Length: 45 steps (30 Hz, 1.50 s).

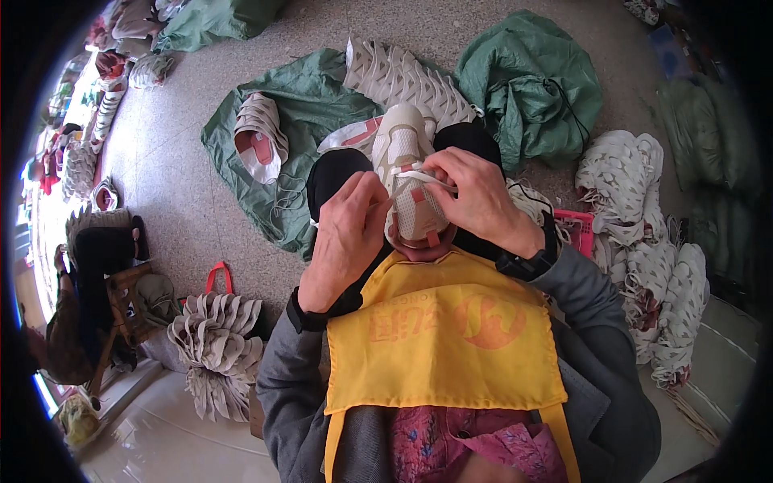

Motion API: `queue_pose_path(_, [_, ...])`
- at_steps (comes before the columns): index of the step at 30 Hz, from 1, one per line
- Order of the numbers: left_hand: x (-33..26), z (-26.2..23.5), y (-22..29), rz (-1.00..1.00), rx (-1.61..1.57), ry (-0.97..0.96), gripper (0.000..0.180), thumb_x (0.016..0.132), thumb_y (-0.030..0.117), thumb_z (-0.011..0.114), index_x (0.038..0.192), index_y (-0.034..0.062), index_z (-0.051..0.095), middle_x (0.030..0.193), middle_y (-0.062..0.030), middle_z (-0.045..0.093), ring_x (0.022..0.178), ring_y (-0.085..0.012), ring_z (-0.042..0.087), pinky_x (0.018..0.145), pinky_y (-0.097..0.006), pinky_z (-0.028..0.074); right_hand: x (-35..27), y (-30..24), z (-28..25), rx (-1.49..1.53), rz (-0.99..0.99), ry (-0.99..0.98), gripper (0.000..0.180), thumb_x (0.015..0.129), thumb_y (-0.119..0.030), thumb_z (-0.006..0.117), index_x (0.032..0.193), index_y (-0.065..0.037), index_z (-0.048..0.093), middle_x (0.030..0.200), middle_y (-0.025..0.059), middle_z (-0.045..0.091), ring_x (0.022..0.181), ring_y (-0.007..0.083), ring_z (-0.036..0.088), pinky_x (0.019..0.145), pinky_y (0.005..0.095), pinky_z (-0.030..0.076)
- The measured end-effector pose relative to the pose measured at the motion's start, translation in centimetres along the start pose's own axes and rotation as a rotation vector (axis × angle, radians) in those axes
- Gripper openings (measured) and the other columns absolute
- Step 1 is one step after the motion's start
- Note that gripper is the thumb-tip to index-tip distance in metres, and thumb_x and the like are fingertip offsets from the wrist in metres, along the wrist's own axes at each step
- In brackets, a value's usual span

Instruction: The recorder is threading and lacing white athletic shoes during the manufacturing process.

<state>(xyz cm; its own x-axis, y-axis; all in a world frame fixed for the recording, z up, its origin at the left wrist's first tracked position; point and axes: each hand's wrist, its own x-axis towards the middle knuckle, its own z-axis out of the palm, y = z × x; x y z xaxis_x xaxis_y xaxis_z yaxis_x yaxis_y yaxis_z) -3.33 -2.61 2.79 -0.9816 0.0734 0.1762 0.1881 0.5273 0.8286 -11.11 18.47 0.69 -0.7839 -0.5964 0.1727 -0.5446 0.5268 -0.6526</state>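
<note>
A white and beige sneaker with pink patches lies between my knees, its toe pointing away from me. Across its upper runs a white shoelace. My left hand is closed at the shoe's left side, thumb and forefinger pinched on the lace, though the tips are partly hidden. From the right, my right hand pinches the lace over the middle of the shoe. Just beyond the toe, a row of nested white shoe uppers rests on green sheeting.
A single upper sits on the green sheet at far left; a green sack bulges at far right. Stacked uppers stand beside a pink basket on my right. More stacks and another person's dark-clothed leg are at left.
</note>
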Motion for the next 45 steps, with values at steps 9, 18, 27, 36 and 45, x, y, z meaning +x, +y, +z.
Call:
queue_pose_path(9, [2.0,-0.1,0.0,0.234,0.224,0.075,0.016,0.084,-0.002,0.066,0.093,0.0019,0.054,0.082,-0.0141,0.05,0.078,-0.0352,0.059,0.066,-0.044,0.048,3.0,0.3,0.2,-0.254,-0.258,-0.125,0.022,0.079,-0.007,0.072,0.097,-0.003,0.06,0.091,0.0122,0.063,0.089,0.0341,0.066,0.075,0.043,0.055])
queue_pose_path(18, [-0.7,-0.6,-2.0,0.113,0.27,0.018,0.015,0.087,-0.003,0.066,0.09,0.0007,0.052,0.081,-0.0146,0.052,0.073,-0.0387,0.059,0.062,-0.044,0.047,2.0,1.5,0.4,-0.112,-0.303,0.031,0.022,0.08,-0.002,0.068,0.101,-0.004,0.06,0.083,0.011,0.061,0.081,0.0328,0.067,0.071,0.0426,0.055])
queue_pose_path(27, [-2.3,0.1,-2.8,0.045,0.253,0.02,0.015,0.088,-0.001,0.067,0.089,0.0014,0.052,0.081,-0.0139,0.053,0.071,-0.0375,0.059,0.061,-0.043,0.047,-1.1,2.2,-1.1,-0.141,-0.318,0.0,0.017,0.086,0.003,0.07,0.101,-0.002,0.066,0.083,0.0109,0.063,0.074,0.031,0.066,0.063,0.0387,0.054])
queue_pose_path(36, [-2.2,-0.8,-3.3,0.011,0.421,0.043,0.014,0.091,0.003,0.065,0.092,0.0026,0.052,0.084,-0.0134,0.054,0.078,-0.0363,0.061,0.064,-0.045,0.049,-1.2,3.4,-1.2,-0.192,-0.29,0.016,0.016,0.083,0.001,0.063,0.098,-0.003,0.064,0.081,0.0102,0.063,0.075,0.0304,0.067,0.065,0.0388,0.055])
queue_pose_path(45, [-3.8,-2.3,-3.5,-0.156,0.334,-0.018,0.014,0.089,0.001,0.066,0.089,0.0016,0.052,0.087,-0.0147,0.058,0.082,-0.0382,0.06,0.068,-0.046,0.049,-3.7,4.6,-4.4,-0.134,-0.194,0.057,0.011,0.086,0.001,0.071,0.097,-0.002,0.069,0.083,0.0125,0.068,0.076,0.0317,0.067,0.065,0.0397,0.054])
